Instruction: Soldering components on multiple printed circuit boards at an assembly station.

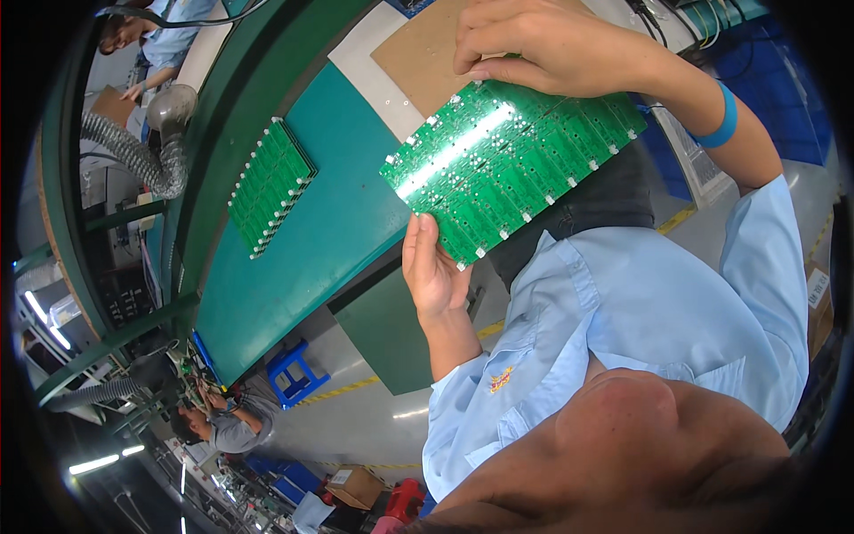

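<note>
A green printed circuit board panel (520,156) with rows of small white connectors along its long edges is held up tilted in front of me. My left hand (436,271) grips its near left corner, thumb against the face and the other fingers partly hidden. My right hand (556,49), with a blue wristband, has its bent fingers and thumb on the panel's far edge. A bright streak of reflected light crosses the panel. To the left, a stack of similar green circuit boards (271,187) lies on the teal-topped bench (334,178).
Beyond the panel lie a brown flat sheet (418,62) and a white sheet (365,44). A green metal frame (209,133) borders the bench, beside a flexible silver duct (133,151). A blue stool (296,374) stands on the floor. Two other people work farther off at left.
</note>
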Motion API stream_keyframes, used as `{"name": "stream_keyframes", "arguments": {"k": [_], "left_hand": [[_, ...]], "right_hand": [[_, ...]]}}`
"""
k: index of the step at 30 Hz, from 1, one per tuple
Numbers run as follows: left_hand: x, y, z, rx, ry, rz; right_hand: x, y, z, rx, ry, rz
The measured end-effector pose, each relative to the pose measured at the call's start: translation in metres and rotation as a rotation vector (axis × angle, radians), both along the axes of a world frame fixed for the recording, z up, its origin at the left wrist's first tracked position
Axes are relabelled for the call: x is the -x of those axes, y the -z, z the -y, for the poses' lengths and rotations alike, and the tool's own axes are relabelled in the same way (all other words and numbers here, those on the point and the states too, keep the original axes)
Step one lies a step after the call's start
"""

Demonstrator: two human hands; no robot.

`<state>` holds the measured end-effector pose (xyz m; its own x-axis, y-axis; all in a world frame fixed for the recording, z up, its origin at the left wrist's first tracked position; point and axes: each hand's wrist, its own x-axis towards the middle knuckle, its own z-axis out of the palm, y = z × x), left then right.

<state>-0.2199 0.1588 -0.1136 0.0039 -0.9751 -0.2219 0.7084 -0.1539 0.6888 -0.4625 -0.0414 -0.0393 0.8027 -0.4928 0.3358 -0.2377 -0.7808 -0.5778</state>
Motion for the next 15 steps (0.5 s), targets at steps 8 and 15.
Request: {"name": "stream_keyframes", "arguments": {"k": [8, 15], "left_hand": [[0.000, 0.008, 0.003, 0.078, 0.114, -0.108], [0.004, 0.000, 0.001, -0.005, 0.068, -0.068]], "right_hand": [[-0.034, -0.003, -0.004, 0.227, -0.088, -0.110], [-0.053, 0.015, 0.001, 0.262, -0.098, -0.246]]}}
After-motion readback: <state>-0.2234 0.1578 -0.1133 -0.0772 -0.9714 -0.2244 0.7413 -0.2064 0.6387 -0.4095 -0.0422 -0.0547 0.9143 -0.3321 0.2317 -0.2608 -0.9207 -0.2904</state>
